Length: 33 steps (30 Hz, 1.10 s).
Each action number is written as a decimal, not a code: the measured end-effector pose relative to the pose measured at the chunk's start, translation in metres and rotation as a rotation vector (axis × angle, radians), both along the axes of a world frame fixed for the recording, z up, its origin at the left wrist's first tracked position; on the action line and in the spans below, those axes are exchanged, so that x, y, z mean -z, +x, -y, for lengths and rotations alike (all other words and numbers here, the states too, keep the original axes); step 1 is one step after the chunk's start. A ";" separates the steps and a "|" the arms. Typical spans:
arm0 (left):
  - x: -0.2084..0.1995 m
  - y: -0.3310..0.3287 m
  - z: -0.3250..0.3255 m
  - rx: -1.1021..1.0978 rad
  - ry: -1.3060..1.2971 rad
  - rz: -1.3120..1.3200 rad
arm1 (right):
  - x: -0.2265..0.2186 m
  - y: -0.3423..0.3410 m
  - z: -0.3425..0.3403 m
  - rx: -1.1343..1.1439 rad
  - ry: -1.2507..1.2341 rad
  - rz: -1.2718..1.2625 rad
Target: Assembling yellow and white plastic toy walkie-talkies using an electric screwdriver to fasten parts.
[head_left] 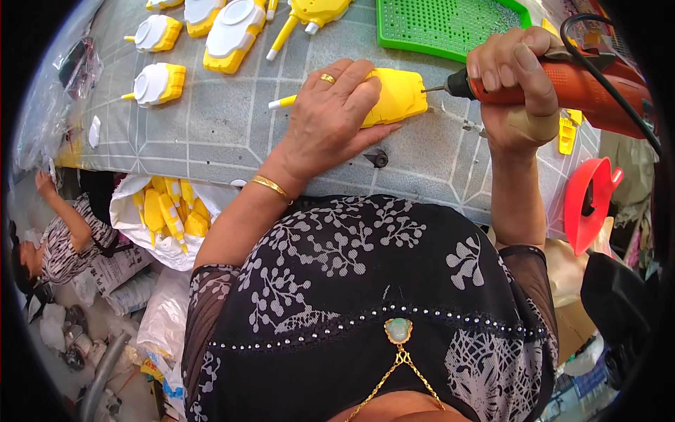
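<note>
Yellow moulded plastic, smooth-faced with rounded corners: the case [401, 98] lies on the counter [232, 123], near the tray [389, 29]. A narrow stem with a white tip projects from its left side. Left hand [329, 109] holds it down — fingers closed over the far side, thumb along the near edge. Right hand [517, 91] has its fingers wrapped firmly round the driver [598, 95], an orange body with a black nose and dark cord. Its thin metal bit [434, 88] points level at the case's right end; whether the tip is seated cannot be told.

Counter covering is grey, sheet-like, lined with pale bands. Tray is green, its bed a close grid of small holes. White-faced yellow units [156, 84] stand off to the left. Below, a white woven bag [126, 219] contains yellow parts [171, 214]. Dark print shows on a pale sack [119, 272] — small and distorted.
</note>
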<state>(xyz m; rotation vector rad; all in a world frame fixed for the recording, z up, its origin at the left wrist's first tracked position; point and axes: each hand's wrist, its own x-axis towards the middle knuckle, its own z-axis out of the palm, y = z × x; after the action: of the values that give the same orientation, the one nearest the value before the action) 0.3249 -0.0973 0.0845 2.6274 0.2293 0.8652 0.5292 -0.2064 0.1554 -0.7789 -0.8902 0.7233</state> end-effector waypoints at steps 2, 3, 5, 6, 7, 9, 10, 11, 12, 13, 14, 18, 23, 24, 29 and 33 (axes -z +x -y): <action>-0.001 0.000 0.002 -0.001 -0.017 -0.010 | -0.001 -0.003 0.000 0.025 -0.033 -0.025; -0.004 0.002 0.002 -0.007 -0.039 -0.003 | -0.001 -0.002 0.000 0.027 -0.033 -0.027; -0.004 0.003 0.003 -0.011 -0.062 0.002 | 0.001 -0.001 0.000 -0.005 -0.018 0.031; -0.002 0.003 0.002 -0.003 -0.020 -0.035 | 0.001 -0.002 0.000 -0.003 -0.018 0.028; 0.000 0.003 0.001 0.005 0.022 -0.072 | 0.000 -0.003 0.000 -0.007 -0.028 0.056; -0.002 0.003 0.002 0.006 0.016 -0.087 | -0.002 -0.010 0.000 0.014 -0.050 0.085; -0.002 0.004 0.002 0.005 0.010 -0.100 | -0.003 -0.012 -0.001 0.017 -0.051 0.084; -0.001 0.005 0.001 0.008 0.009 -0.100 | -0.004 -0.014 -0.003 0.009 -0.049 0.119; -0.001 0.005 0.001 0.006 0.010 -0.082 | -0.004 -0.015 -0.003 -0.001 -0.045 0.155; -0.001 0.005 0.000 0.004 0.012 -0.064 | -0.005 -0.014 -0.004 0.000 -0.043 0.156; -0.001 0.006 -0.002 0.004 0.016 -0.062 | -0.005 -0.013 -0.006 -0.032 -0.036 0.174; -0.005 0.003 0.001 0.011 0.081 -0.094 | -0.009 -0.020 -0.007 -0.037 -0.064 0.193; -0.002 -0.009 0.001 -0.021 0.051 -0.120 | 0.010 -0.023 0.000 0.062 -0.113 0.180; -0.001 -0.012 0.000 -0.042 0.088 -0.099 | 0.018 -0.007 0.012 0.174 -0.163 0.113; -0.058 -0.101 -0.007 -0.412 0.164 -0.058 | -0.020 0.108 0.064 0.039 0.104 -0.069; -0.085 -0.234 -0.017 -0.804 0.219 -0.170 | 0.001 0.140 0.085 0.338 -0.048 -0.015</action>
<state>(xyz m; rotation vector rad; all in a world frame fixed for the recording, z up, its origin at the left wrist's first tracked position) 0.0910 -0.0803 0.1697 2.8121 1.3696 0.9209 0.6692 -0.2914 0.1540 -0.9380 -0.7059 0.4522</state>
